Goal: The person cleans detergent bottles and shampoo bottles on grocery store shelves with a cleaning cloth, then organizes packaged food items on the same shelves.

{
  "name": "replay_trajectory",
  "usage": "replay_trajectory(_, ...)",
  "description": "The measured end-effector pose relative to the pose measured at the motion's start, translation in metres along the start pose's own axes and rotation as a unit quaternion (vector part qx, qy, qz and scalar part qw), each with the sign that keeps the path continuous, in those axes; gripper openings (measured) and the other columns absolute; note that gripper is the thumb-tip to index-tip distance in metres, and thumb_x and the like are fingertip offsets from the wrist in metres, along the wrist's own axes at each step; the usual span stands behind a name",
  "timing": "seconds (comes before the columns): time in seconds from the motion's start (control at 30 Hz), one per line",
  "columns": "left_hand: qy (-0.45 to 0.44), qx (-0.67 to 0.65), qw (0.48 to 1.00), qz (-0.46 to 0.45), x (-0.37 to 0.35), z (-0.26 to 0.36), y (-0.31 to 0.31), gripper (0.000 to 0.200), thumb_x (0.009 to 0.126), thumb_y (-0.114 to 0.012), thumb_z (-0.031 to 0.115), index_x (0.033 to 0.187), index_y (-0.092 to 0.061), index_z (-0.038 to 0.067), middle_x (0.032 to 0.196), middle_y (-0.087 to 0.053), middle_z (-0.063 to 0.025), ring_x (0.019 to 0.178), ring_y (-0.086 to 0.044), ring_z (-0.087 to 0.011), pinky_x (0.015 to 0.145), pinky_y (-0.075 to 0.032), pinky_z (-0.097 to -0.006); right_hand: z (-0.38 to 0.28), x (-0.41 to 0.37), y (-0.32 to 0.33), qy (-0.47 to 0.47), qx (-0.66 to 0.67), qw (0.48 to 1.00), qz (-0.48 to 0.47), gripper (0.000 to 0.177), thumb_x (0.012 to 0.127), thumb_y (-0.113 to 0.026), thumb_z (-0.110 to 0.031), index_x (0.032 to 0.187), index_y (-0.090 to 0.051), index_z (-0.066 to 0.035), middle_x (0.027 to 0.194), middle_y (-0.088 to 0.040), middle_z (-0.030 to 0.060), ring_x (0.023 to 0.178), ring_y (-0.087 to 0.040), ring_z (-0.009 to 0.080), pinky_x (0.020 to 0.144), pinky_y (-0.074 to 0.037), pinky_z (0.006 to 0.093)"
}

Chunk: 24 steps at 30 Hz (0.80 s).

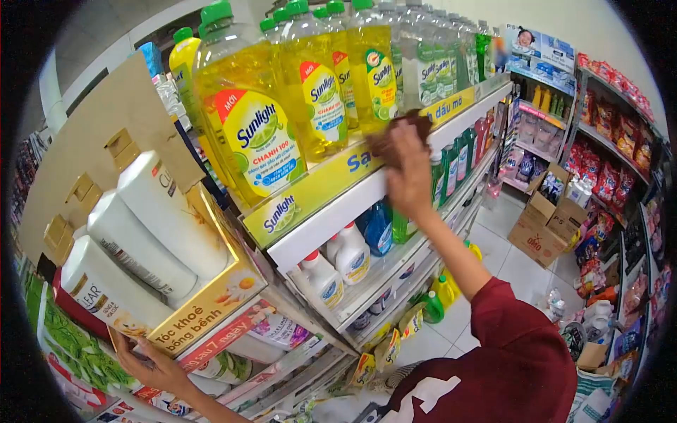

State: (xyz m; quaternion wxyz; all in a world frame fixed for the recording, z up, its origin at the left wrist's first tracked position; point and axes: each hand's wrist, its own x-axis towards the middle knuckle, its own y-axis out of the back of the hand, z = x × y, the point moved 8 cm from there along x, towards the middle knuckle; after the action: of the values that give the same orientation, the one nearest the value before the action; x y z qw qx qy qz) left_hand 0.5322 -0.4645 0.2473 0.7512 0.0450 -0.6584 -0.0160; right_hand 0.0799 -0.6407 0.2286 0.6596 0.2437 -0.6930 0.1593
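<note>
My right hand presses a dark brown cloth against the yellow Sunlight shelf-edge strip. Just above the cloth stand yellow Sunlight dish soap bottles with green caps; clear ones continue along the shelf. At the lower left, my left hand grips the lower corner of a yellow cardboard display box, fingers around its edge. White Clear shampoo bottles lean inside that box, their gold caps up.
Below the strip, lower shelves hold white bottles, blue bottles and green bottles. An open OMO carton stands on the tiled floor. Packed shelves line the right side, with goods piled below.
</note>
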Motion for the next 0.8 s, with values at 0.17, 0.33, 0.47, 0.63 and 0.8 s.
replay_trajectory(0.17,-0.024,-0.026,0.999,0.012,0.005,0.013,0.007,0.033,0.085,-0.051,0.017,0.112,-0.050,-0.003,0.111,-0.052,-0.0151,0.100,-0.046,-0.0284,0.088,-0.032,-0.0387,0.142,0.007,0.020,-0.124,-0.006,0.992,0.017,0.047,0.089,-0.038,-0.022,0.129,-0.031,0.002,0.135,-0.029,0.0185,0.126,-0.024,0.0338,0.103,-0.019,0.0374)
replay_trajectory(0.33,-0.004,-0.004,1.000,0.004,0.002,0.004,0.005,0.034,0.084,-0.053,0.018,0.111,-0.050,-0.003,0.111,-0.053,-0.0154,0.103,-0.046,-0.0301,0.090,-0.032,-0.0385,0.166,0.001,0.014,-0.225,-0.027,0.973,0.039,0.050,0.089,-0.037,-0.028,0.129,-0.031,0.002,0.135,-0.029,0.0192,0.128,-0.022,0.0330,0.104,-0.017,0.0365)
replay_trajectory(0.47,-0.025,-0.015,0.999,0.013,0.003,0.005,0.005,0.035,0.086,-0.050,0.018,0.113,-0.049,-0.004,0.117,-0.050,-0.0164,0.109,-0.045,-0.0304,0.094,-0.030,-0.0383,0.066,0.006,0.003,-0.140,-0.032,0.988,0.061,0.049,0.084,-0.045,-0.017,0.128,-0.034,0.002,0.133,-0.032,0.0199,0.125,-0.027,0.0343,0.101,-0.019,0.0421)
replay_trajectory(0.63,0.009,-0.055,0.998,-0.033,0.000,-0.026,-0.011,0.042,0.091,-0.040,0.025,0.119,-0.044,-0.005,0.120,-0.047,-0.0194,0.108,-0.046,-0.0298,0.092,-0.034,-0.0358,-0.017,0.009,-0.004,-0.049,-0.016,0.998,-0.027,0.059,0.077,-0.052,-0.026,0.129,-0.035,-0.004,0.135,-0.032,0.0146,0.125,-0.030,0.0315,0.101,-0.019,0.0484)
replay_trajectory(0.8,0.064,-0.089,0.990,0.087,0.009,0.011,0.008,0.035,0.086,-0.053,0.028,0.098,-0.056,-0.005,0.093,-0.059,-0.0183,0.075,-0.056,-0.0284,0.070,-0.047,-0.0397,0.018,0.001,0.005,0.173,0.048,0.979,-0.096,0.055,0.079,-0.048,-0.036,0.125,-0.041,-0.009,0.132,-0.038,0.0079,0.120,-0.039,0.0233,0.102,-0.022,0.0405)
